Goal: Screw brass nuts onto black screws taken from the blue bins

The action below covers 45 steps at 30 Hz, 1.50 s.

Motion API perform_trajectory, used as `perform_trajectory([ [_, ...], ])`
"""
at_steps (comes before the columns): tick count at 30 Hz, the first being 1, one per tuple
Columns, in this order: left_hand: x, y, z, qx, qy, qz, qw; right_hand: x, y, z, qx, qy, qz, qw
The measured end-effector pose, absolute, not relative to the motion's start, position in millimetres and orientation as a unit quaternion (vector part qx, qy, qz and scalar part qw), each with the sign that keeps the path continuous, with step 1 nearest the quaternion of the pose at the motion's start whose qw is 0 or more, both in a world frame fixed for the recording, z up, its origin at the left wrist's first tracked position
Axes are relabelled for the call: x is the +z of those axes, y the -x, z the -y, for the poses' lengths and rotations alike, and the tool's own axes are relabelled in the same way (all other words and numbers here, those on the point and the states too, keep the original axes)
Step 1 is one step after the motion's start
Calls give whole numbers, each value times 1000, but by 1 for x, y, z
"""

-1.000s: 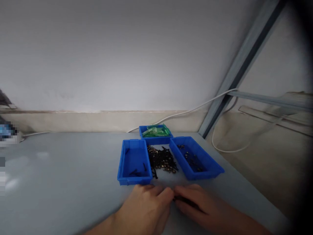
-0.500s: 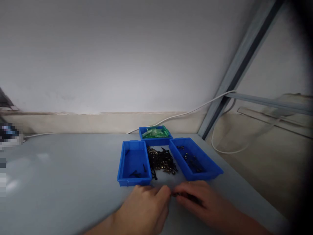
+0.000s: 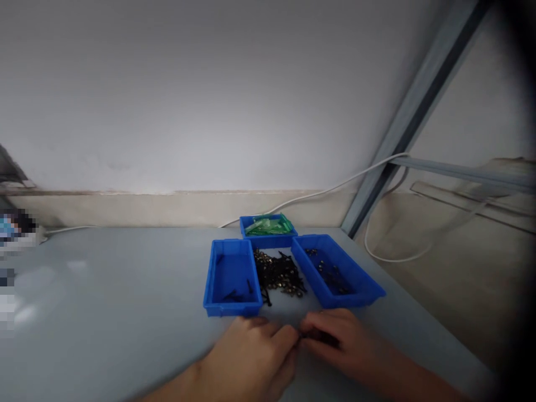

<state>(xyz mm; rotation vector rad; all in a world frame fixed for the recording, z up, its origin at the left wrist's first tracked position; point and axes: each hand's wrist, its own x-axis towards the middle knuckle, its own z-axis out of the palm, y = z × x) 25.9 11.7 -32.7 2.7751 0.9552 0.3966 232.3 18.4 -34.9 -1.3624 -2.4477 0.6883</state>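
Note:
My left hand [image 3: 255,357] and my right hand [image 3: 339,340] meet fingertip to fingertip near the front of a grey table [image 3: 104,312]. A small dark part [image 3: 302,335] is pinched between them; it is too blurred to name. Just beyond the hands lies a loose pile of black and brass-coloured screws [image 3: 278,274]. A blue tray [image 3: 231,277] with a few dark screws stands to the pile's left. Another blue tray [image 3: 337,271] with small dark parts stands to its right. Behind the pile a third blue tray [image 3: 268,229] holds green plastic pieces.
A white wall rises behind the table. A white cable [image 3: 318,192] runs along the wall's foot and loops down past a slanted grey metal beam [image 3: 402,128] at the right. The table's right edge drops off beside the right tray.
My right hand has shifted slightly toward the trays and back to the left hand. The fingertips stay together on the small dark part. The trays and pile have not moved.

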Motion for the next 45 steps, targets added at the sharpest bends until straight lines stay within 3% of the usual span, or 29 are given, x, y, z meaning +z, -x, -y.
perform_trajectory([
  [16,-33,-29,-8,192,-865,-387,256,-46,-232,-22,218,449,855,139],
  [29,-39,-28,-13,167,-850,-444,229,-36,-226,-17,244,431,862,110],
  [45,-34,-27,-13,125,-889,-413,154,-35,-233,-20,245,465,836,158],
])
